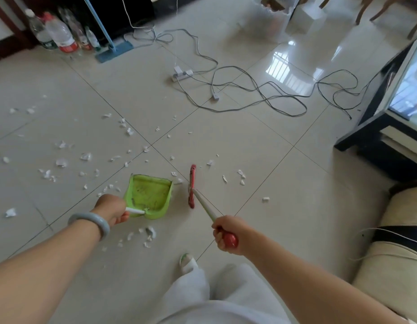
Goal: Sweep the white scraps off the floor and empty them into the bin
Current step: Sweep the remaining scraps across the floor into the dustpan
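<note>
Many white scraps [62,162] scattered over floor [261,164], thickest left of centre, few near frame's lower middle. Left hand [111,210] wrapped round white handle of green dustpan [148,195] — pan empty, resting on floor. Right hand [227,235] clenched on red grip of broom [192,186], red head just right of dustpan. Bin [270,18] at top centre, well apart.

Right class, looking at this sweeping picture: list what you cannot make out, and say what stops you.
Head view, the only one:
- Bin contents: far off, blurred, cut by the top edge.
- Dustpan handle: the left hand covers most of it.
- Broom bristles: hidden under the red head.
- Broom handle's end: wrapped by the right hand.
- Bottle labels: too small.
</note>
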